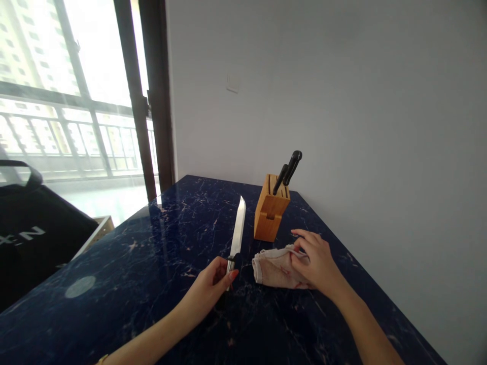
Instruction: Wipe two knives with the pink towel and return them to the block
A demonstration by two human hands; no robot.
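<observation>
On dark blue marble counter (152,263), we've got left hand (207,286) wrapped round black handle of kitchen knife (238,233), blade pointing up and away. Right hand (317,261) curled over folded stained cloth (277,268), fingers pinching its edge. Knife just beside cloth, both near wooden knife block (271,210) holding 2 black-handled knives (288,167). Off counter to left, black bag (34,243); window (72,91) beyond.
</observation>
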